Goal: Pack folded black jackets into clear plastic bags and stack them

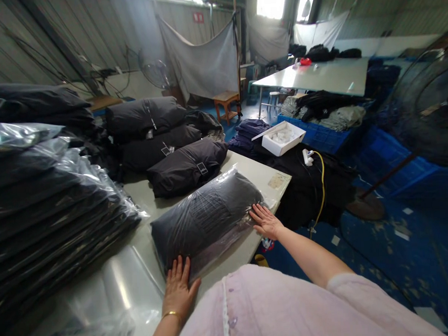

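Note:
A dark folded garment in a clear plastic bag [211,208] lies across the table [242,162] in front of me. My left hand [179,286] rests flat on the bag's near left corner, fingers spread and holding nothing. At the bag's right end, my right hand [265,220] lies open with its fingers on the plastic. Clear plastic sheets or bags [128,276] are spread on the table to the left of my left hand. Just beyond the bag sits a folded black garment [189,167] with a hang tag.
A tall stack of bagged garments [55,210] stands at the left. More folded dark garments [145,117] are piled behind. Past the table's right edge are a white box [284,138], a yellow cable [323,183], blue crates [405,155] and a large fan [425,100].

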`<state>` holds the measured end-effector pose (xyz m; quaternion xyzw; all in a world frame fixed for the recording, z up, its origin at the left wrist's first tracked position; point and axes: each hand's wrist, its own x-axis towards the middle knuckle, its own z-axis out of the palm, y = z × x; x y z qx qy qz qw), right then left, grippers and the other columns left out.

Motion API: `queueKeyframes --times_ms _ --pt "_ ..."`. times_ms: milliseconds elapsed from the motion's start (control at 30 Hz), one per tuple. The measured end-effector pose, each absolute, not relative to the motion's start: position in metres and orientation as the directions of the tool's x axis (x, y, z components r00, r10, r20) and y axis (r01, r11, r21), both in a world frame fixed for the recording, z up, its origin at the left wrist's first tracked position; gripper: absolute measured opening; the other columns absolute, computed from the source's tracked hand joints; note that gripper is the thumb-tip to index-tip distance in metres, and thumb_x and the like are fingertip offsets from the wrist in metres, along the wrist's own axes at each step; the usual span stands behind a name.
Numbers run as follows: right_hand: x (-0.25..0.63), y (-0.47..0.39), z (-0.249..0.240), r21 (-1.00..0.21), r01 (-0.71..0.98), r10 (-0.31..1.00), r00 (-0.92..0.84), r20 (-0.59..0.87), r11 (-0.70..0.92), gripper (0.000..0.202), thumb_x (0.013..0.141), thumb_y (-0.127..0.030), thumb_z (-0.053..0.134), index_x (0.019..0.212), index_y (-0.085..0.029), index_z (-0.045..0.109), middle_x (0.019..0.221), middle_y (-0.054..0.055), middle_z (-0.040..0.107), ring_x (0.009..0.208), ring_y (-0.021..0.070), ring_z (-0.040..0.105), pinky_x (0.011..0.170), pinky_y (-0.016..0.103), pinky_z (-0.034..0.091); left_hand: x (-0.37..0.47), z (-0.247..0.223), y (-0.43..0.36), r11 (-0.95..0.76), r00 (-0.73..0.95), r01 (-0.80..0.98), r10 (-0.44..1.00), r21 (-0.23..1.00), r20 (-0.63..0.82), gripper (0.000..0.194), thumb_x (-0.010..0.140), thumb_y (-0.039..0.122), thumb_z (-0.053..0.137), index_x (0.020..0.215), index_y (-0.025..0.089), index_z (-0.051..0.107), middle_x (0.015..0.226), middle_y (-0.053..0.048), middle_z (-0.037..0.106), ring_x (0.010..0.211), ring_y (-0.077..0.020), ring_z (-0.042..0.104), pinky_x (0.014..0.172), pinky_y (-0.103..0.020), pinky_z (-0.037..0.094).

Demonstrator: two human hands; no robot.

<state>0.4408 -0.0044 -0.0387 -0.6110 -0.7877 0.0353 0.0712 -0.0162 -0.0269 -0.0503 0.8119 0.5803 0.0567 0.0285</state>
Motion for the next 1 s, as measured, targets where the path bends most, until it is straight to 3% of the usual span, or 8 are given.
queueKeyframes --times_ms 200,333,467,533,600,767,900,1000 --pt "0.486 0.008 -0.047 -0.192 0.981 0.997 -0.042 -0.065 0.029 0.065 0.097 -0.051 0.03 0.155 -0.022 0.018 0.16 0.01 0.019 0.147 0.023 0.017 0.119 0.048 0.015 -0.022 -0.047 -0.02 -0.327 0.329 0.939 0.944 0.102 -0.006 0.073 0.082 0.051 0.051 0.148 0.023 0.039 0.157 -0.009 0.028 0.146 -0.0299 0.022 0.114 -0.05 0.029" --pt "0.502 0.015 -0.047 -0.214 0.977 0.996 -0.039 -0.083 0.02 0.064 0.097 -0.051 0.029 0.154 -0.023 0.022 0.157 0.009 0.027 0.145 0.0224 0.025 0.119 0.052 0.011 -0.025 -0.04 -0.018 -0.357 0.361 0.929 0.932 0.103 -0.022 0.073 0.082 0.05 0.052 0.148 0.021 0.039 0.157 -0.009 0.027 0.145 -0.0287 0.025 0.116 -0.046 0.03" --pt "0.501 0.015 -0.042 -0.193 0.979 0.998 -0.063 -0.027 0.056 0.072 0.092 -0.055 0.04 0.152 -0.019 0.028 0.155 0.014 0.032 0.143 0.0276 0.029 0.117 0.055 0.012 -0.024 -0.028 -0.014 -0.377 0.389 0.913 0.92 0.155 -0.056 0.063 0.082 0.023 0.045 0.145 0.021 0.044 0.156 -0.005 0.03 0.144 -0.0241 0.028 0.117 -0.04 0.03" --pt "0.496 0.011 -0.038 -0.174 0.98 0.995 -0.093 0.042 0.099 0.078 0.088 -0.056 0.047 0.152 -0.016 0.028 0.155 0.016 0.032 0.143 0.0292 0.029 0.118 0.053 0.013 -0.023 -0.018 -0.01 -0.346 0.371 0.914 0.923 0.21 -0.097 0.069 0.075 0.01 0.04 0.143 0.024 0.047 0.154 -0.001 0.035 0.143 -0.0203 0.031 0.117 -0.036 0.031" --pt "0.491 0.007 -0.033 -0.157 0.972 0.979 -0.155 0.131 0.174 0.081 0.085 -0.054 0.053 0.152 -0.016 0.028 0.157 0.016 0.026 0.144 0.0292 0.025 0.118 0.05 0.015 -0.021 -0.003 -0.003 -0.292 0.349 0.911 0.922 0.292 -0.166 0.072 0.073 0.007 0.037 0.141 0.027 0.048 0.152 0.002 0.038 0.141 -0.0179 0.034 0.116 -0.034 0.032" --pt "0.482 0.007 -0.031 -0.144 0.933 0.928 -0.291 0.232 0.329 0.083 0.08 -0.043 0.064 0.152 -0.023 0.029 0.162 0.009 0.014 0.147 0.0289 0.018 0.118 0.047 0.02 -0.019 0.044 0.022 -0.123 0.335 0.843 0.883 0.524 -0.33 0.057 0.08 0.024 0.043 0.135 0.024 0.057 0.141 0.0 0.053 0.131 -0.019 0.05 0.112 -0.033 0.037" --pt "0.485 0.028 -0.031 -0.138 0.96 0.944 -0.203 0.261 0.245 0.065 0.084 -0.022 0.055 0.147 -0.027 0.039 0.159 0.005 0.025 0.143 0.027 0.029 0.115 0.045 0.026 -0.015 0.082 0.04 -0.081 0.35 0.768 0.884 0.635 -0.311 0.053 0.083 0.045 0.046 0.128 0.022 0.063 0.131 -0.002 0.063 0.124 -0.0222 0.056 0.111 -0.036 0.039" --pt "0.489 0.054 -0.012 -0.161 0.951 0.937 -0.213 0.278 0.264 0.052 0.088 -0.017 0.046 0.138 -0.03 0.052 0.154 0.002 0.037 0.138 0.0249 0.039 0.112 0.042 0.032 -0.014 0.107 0.051 -0.097 0.339 0.744 0.908 0.662 -0.248 0.057 0.083 0.054 0.046 0.125 0.021 0.065 0.129 -0.003 0.064 0.122 -0.0237 0.058 0.11 -0.038 0.039"
